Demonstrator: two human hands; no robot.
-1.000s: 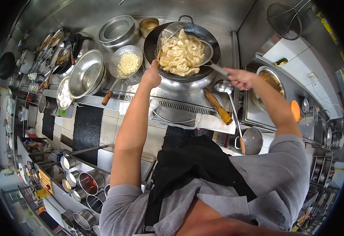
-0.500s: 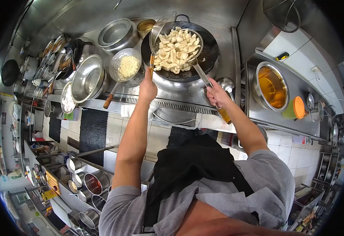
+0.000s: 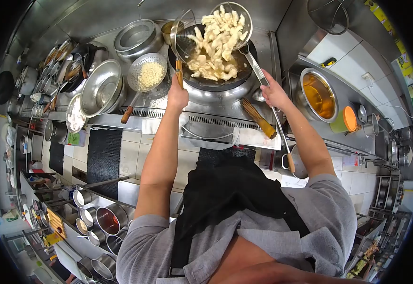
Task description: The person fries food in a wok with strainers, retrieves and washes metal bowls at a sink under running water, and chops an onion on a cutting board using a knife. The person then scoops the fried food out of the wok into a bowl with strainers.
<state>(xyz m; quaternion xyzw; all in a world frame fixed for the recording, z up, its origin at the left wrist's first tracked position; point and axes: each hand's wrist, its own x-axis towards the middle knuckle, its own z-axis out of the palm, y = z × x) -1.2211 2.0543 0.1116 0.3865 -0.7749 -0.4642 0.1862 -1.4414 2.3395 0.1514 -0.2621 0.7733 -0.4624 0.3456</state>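
Observation:
My left hand (image 3: 178, 97) grips the wooden handle of a wire strainer (image 3: 174, 35), tilted on edge at the wok's left side. My right hand (image 3: 275, 91) is closed around the long metal handle of a second strainer (image 3: 248, 34), raised and tipped above the back of the wok. Pale, coated food pieces (image 3: 219, 35) slide out of it into the black wok (image 3: 250, 73), where liquid shows. Just left of my right hand, a metal ladle (image 3: 258, 95) is partly hidden. A bamboo brush (image 3: 259, 118) lies on the stove's front edge.
Left of the wok are a perforated scoop (image 3: 138, 85) with chopped pale bits, a large metal bowl (image 3: 101, 90) and a lidded-looking metal pot (image 3: 138, 40). At the right stand a basin (image 3: 319, 97) of amber liquid and an orange-topped container (image 3: 349, 118).
The right strainer has risen and tipped, and its pieces now tumble into the wok. My right hand has moved up and right, uncovering the brush. The left strainer stays near the wok's left side.

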